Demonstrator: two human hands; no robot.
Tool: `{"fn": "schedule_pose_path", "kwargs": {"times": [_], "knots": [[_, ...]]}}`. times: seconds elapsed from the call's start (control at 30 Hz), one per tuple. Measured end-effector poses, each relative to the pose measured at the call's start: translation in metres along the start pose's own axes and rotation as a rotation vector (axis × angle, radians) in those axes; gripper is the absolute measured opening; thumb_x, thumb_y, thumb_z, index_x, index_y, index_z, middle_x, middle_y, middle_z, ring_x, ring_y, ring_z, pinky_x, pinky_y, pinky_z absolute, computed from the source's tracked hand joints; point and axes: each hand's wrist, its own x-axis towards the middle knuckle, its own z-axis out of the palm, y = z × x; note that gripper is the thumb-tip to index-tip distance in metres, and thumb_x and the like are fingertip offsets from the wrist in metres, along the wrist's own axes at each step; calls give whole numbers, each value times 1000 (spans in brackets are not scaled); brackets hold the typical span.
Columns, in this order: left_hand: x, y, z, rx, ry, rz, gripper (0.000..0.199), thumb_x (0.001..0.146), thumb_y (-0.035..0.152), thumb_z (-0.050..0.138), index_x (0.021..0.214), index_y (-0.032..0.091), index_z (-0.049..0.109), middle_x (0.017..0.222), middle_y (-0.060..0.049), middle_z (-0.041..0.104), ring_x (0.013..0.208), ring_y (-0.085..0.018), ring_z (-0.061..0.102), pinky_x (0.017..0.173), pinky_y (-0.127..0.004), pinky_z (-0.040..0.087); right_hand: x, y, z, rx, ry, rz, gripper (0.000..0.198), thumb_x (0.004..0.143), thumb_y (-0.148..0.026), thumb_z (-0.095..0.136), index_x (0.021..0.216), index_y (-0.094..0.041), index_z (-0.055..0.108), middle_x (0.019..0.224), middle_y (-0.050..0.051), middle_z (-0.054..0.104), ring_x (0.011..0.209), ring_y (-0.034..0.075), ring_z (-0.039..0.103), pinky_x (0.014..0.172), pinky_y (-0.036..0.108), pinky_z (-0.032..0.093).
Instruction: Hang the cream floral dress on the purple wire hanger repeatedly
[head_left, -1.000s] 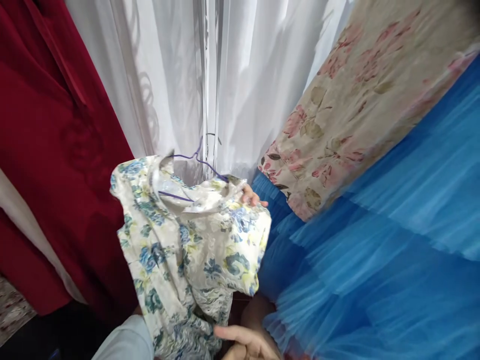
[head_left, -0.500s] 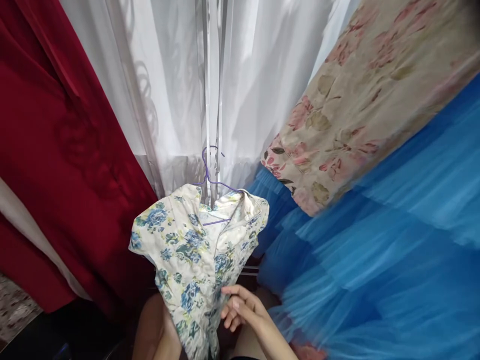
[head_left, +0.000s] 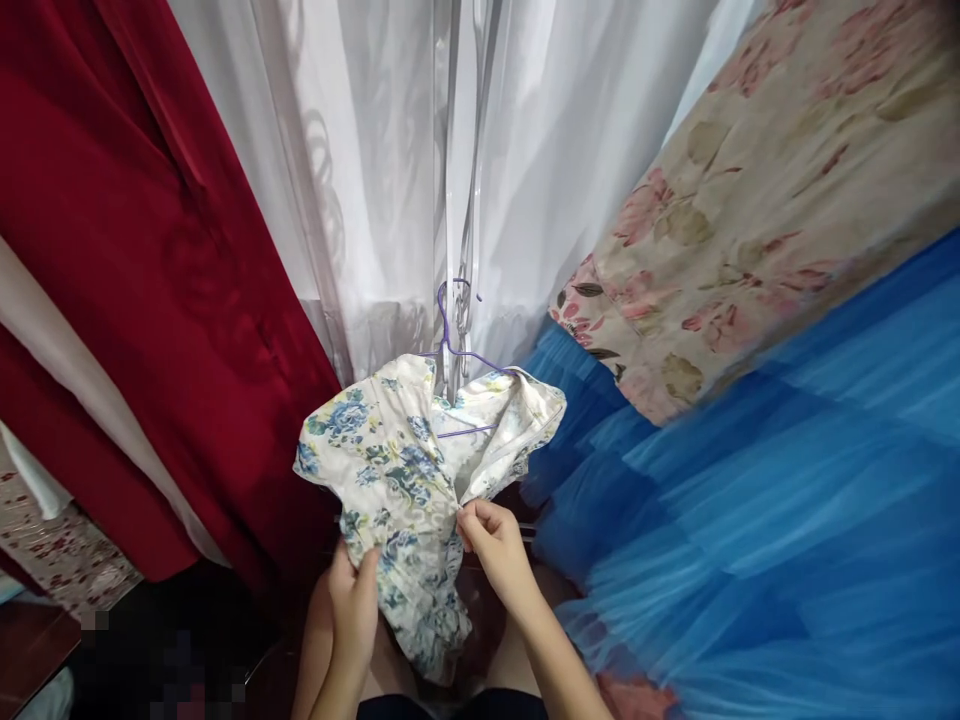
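Observation:
A white blouse with blue flowers [head_left: 405,470] hangs on a purple wire hanger [head_left: 444,320], hooked on a narrow white upright [head_left: 454,180]. My left hand [head_left: 355,600] grips the blouse's left side, thumb on the front and the other fingers behind the cloth. At the bottom of the neck opening, my right hand [head_left: 491,540] pinches the front edge between thumb and finger. The right half of the collar folds outward and shows its pale inner side. The lower hem bunches above my legs.
Red cloth [head_left: 202,300] hangs at the left. White curtains [head_left: 360,150] hang behind the upright. On the right are a beige floral cloth [head_left: 720,240] and a blue ruffled tulle garment [head_left: 750,520]. A dark surface [head_left: 187,620] lies low on the left.
My right hand has gone from loose fingers beside the blouse to pinching its front edge. My left hand has come up into sight on the blouse's side. The view has shifted slightly.

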Motion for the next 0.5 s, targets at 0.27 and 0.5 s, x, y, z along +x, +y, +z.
{"fn": "schedule_pose_path", "kwargs": {"times": [0.27, 0.5], "knots": [[-19, 24, 48, 165, -378, 473, 27, 86, 20, 57, 113, 24, 57, 110, -8, 63, 106, -24, 60, 92, -36, 48, -20, -5, 8, 214, -79, 143, 27, 82, -37, 60, 66, -15, 63, 44, -3, 54, 39, 7, 30, 45, 23, 19], [-23, 38, 69, 186, -504, 501, 8, 91, 20, 50, 84, 23, 55, 81, -3, 60, 79, -20, 59, 73, -31, 48, 10, -37, -1, 293, -93, 168, 26, 77, -37, 63, 67, -13, 66, 41, -4, 52, 36, 6, 29, 42, 23, 16]]}}
